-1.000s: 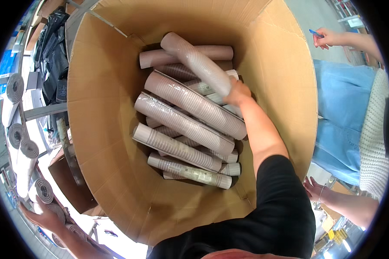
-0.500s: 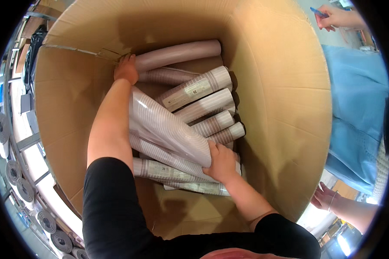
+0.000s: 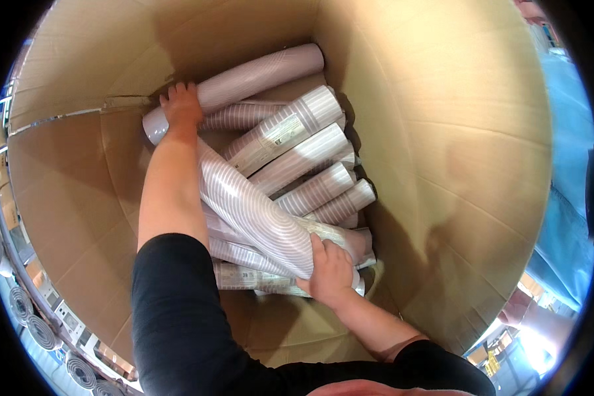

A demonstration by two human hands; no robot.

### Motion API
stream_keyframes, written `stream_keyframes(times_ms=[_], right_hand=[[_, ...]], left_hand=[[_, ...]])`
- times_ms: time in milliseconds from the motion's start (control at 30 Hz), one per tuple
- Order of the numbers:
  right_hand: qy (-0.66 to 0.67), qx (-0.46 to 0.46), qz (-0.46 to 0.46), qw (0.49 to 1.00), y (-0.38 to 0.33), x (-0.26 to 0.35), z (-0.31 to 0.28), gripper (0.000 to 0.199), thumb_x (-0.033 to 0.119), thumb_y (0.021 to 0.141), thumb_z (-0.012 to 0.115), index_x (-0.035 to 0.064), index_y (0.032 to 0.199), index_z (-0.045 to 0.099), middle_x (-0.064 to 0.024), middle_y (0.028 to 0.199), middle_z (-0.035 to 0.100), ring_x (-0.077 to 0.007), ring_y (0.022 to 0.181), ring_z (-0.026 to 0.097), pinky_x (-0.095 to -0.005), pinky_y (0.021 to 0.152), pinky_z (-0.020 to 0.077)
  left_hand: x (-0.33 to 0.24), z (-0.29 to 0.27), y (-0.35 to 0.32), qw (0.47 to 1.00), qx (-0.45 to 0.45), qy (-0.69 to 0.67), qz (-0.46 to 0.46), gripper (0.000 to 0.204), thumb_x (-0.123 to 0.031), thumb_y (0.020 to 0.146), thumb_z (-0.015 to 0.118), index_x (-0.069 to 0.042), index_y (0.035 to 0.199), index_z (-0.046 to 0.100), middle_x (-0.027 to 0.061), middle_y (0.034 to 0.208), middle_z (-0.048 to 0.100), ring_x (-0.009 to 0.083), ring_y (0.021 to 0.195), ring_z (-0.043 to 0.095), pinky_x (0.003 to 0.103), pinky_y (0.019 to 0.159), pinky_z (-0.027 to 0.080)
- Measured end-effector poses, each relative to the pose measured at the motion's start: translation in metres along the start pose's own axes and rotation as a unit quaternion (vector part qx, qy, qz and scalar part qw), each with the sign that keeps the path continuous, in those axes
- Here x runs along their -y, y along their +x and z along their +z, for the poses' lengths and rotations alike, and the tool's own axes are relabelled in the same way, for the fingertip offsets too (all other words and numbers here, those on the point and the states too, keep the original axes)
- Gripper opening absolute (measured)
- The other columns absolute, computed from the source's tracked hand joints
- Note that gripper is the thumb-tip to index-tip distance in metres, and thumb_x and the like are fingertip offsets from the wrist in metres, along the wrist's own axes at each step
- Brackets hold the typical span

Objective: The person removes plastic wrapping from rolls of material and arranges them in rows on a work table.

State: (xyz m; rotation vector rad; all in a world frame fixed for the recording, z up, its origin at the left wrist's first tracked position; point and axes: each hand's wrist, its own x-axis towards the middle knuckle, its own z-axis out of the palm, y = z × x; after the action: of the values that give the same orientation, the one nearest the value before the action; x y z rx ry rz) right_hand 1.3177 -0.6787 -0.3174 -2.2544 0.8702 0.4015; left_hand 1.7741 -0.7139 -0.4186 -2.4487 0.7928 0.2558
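Deep in a cardboard box, my left hand (image 3: 182, 104) is closed over the left part of a pinkish plastic-wrapped roll (image 3: 264, 74) lying along the far wall. My right hand (image 3: 329, 269) grips the near right end of another wrapped roll with curved pale stripes (image 3: 254, 195), which slants across the pile. Under and beyond it lie several striped rolls, one a labelled roll (image 3: 287, 129) and one a thinner roll (image 3: 342, 203). A few more, including a lower roll (image 3: 241, 276), lie partly hidden beneath the slanted one.
The tall cardboard box (image 3: 442, 145) surrounds both arms. Outside it on the left are several grey coiled rolls (image 3: 21, 303) on racking. To the right, blue cloth (image 3: 571, 185) and a blurred co-worker's arm (image 3: 548, 327) show past the rim.
My view has come closer into the box. The far roll's left end now shows beyond my left hand. The slanted roll's near end has shifted slightly down and left with my right hand.
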Motion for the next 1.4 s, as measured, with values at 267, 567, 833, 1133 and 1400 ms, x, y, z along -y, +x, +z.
stream_keyframes(times_ms=[267, 567, 833, 1133, 1400], right_hand=[[-0.037, -0.067, -0.038, 0.996, -0.018, -0.004, 0.026, 0.11, 0.038, 0.056, 0.089, 0.0062, 0.147, 0.036, -0.0165, 0.119, 0.051, -0.0339, 0.107, 0.051, -0.0458, 0.091, 0.0397], [0.259, 0.103, 0.055, 0.959, -0.031, -0.003, -0.031, 0.091, 0.019, 0.065, 0.086, -0.001, 0.141, 0.041, -0.022, 0.125, 0.058, -0.0349, 0.116, 0.058, -0.0442, 0.1, 0.0459], [0.455, 0.154, 0.018, 0.877, -0.163, 0.073, -0.13, 0.089, 0.011, 0.064, 0.082, -0.0026, 0.142, 0.039, -0.0166, 0.127, 0.058, -0.028, 0.114, 0.059, -0.04, 0.099, 0.0478], [0.206, 0.141, -0.449, 0.858, -0.205, 0.369, -0.229, 0.096, 0.029, 0.061, 0.086, 0.0041, 0.143, 0.045, -0.0185, 0.135, 0.058, -0.0307, 0.125, 0.056, -0.0399, 0.107, 0.0419], [-0.347, 0.061, -0.708, 0.612, -0.209, 0.608, -0.155, 0.06, 0.04, 0.076, 0.074, 0.0021, 0.121, 0.064, -0.0217, 0.124, 0.065, -0.0382, 0.113, 0.062, -0.0429, 0.098, 0.05]], left_hand=[[0.031, -0.096, -0.06, 0.985, -0.143, 0.046, 0.084, 0.055, -0.024, 0.079, 0.074, -0.014, 0.13, 0.054, 0.0084, 0.126, 0.053, 0.0256, 0.119, 0.056, 0.045, 0.103, 0.04], [0.181, -0.205, -0.245, 0.983, 0.099, -0.152, -0.039, 0.078, -0.045, 0.065, 0.081, -0.006, 0.129, 0.057, 0.014, 0.125, 0.06, 0.0332, 0.117, 0.061, 0.044, 0.098, 0.047], [0.216, -0.195, -0.568, 0.589, 0.066, -0.796, -0.119, 0.103, -0.024, 0.066, 0.084, 0.002, 0.151, 0.033, 0.0194, 0.138, 0.054, 0.0277, 0.127, 0.053, 0.036, 0.108, 0.041], [0.307, -0.23, -0.723, 0.319, -0.308, -0.874, -0.197, 0.065, -0.028, 0.091, 0.064, -0.003, 0.144, 0.037, 0.0151, 0.131, 0.054, 0.0263, 0.119, 0.054, 0.043, 0.1, 0.046], [0.524, -0.167, -0.67, 0.775, -0.224, -0.489, -0.331, 0.091, -0.063, 0.083, 0.064, -0.003, 0.147, 0.044, 0.0248, 0.146, 0.048, 0.0367, 0.139, 0.043, 0.042, 0.112, 0.036]])
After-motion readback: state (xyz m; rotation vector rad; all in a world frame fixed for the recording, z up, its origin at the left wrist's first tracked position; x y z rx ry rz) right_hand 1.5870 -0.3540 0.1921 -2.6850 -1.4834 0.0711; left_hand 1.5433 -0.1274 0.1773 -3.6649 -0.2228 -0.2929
